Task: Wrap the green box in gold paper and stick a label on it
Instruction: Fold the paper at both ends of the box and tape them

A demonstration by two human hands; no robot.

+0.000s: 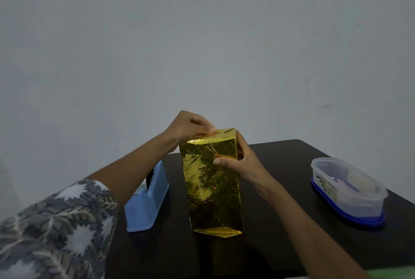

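The box (212, 184) stands upright on the dark table (280, 222), fully covered in shiny gold paper; none of its green shows. My left hand (190, 126) is at its top left edge, fingers curled, pressing down the folded paper there. My right hand (240, 162) grips the box's upper right side, thumb across the front face and fingers behind. A folded paper flap sticks out at the bottom front. No label is visible on the box.
A light blue tape dispenser (147, 200) stands just left of the box. At the right edge of the table sits a clear plastic container (348, 188) on a blue lid, with small items inside. A plain wall rises behind the table.
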